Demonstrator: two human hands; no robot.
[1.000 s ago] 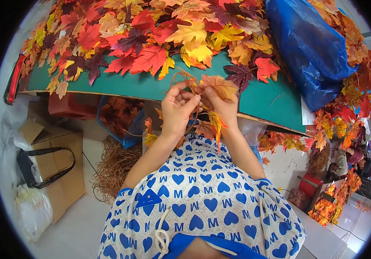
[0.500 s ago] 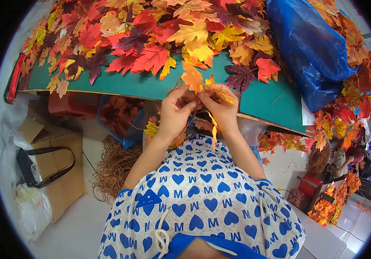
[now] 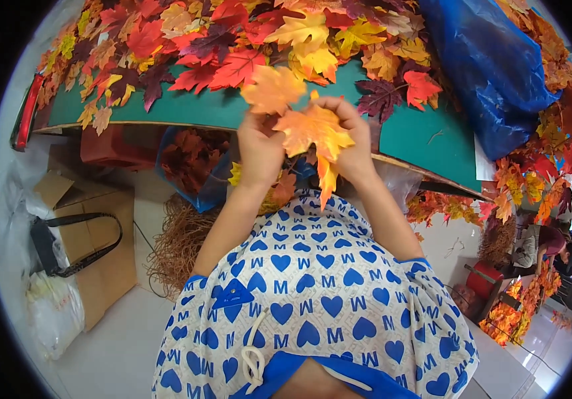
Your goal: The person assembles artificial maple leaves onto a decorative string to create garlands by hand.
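Observation:
Just in front of the green tabletop (image 3: 219, 116), both my hands are closed on a small spray of artificial maple leaves. A broad orange-yellow leaf (image 3: 309, 130) of it faces up between them and hides some of my fingers. Above my left hand (image 3: 259, 158) stands a paler orange leaf (image 3: 273, 90). My right hand (image 3: 357, 145) has its fingers bent at the spray's right side. A narrow yellow-orange leaf (image 3: 326, 181) hangs below. The stems in my grip are hidden.
Red, yellow and purple leaves (image 3: 236, 70) pile up across the table, beside a blue plastic bag (image 3: 499, 60). Below are a blue-lined container (image 3: 166, 173) of leaves, brown twigs (image 3: 176, 243) and a cardboard box (image 3: 106, 249). Another person (image 3: 551, 241) is far right.
The leaves in my hands have turned to show their broad faces and spread wider. My hands have moved slightly apart, the left one tilting upright.

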